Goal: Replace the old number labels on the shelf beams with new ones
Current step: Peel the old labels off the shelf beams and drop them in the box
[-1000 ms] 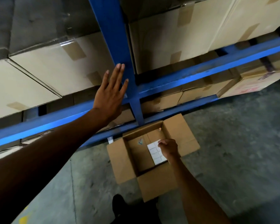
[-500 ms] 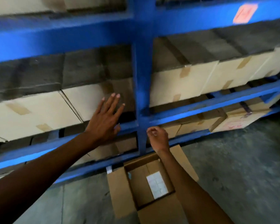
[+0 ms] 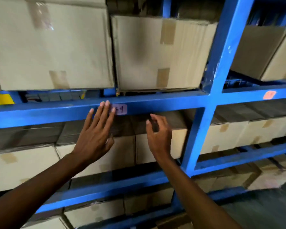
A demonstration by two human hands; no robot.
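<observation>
A pale purple number label (image 3: 121,109) with handwritten digits is stuck on the front of a blue shelf beam (image 3: 163,102). My left hand (image 3: 96,134) lies flat and open against the beam, and its fingertips cover the label's left end. My right hand (image 3: 158,138) hovers just below the beam to the right of the label. Its fingers are curled with thumb and forefinger close together. The hand is blurred, so I cannot tell whether it holds anything.
An orange label (image 3: 269,95) sits on the same beam level, right of the blue upright (image 3: 213,80). A yellow tag (image 3: 2,98) is at the far left. Taped cardboard cartons (image 3: 155,53) fill the shelves above and below. More blue beams run lower down.
The view has swung up from the open box on the floor to a higher beam. My right hand rose from the box to the beam; my left hand moved up onto the label.
</observation>
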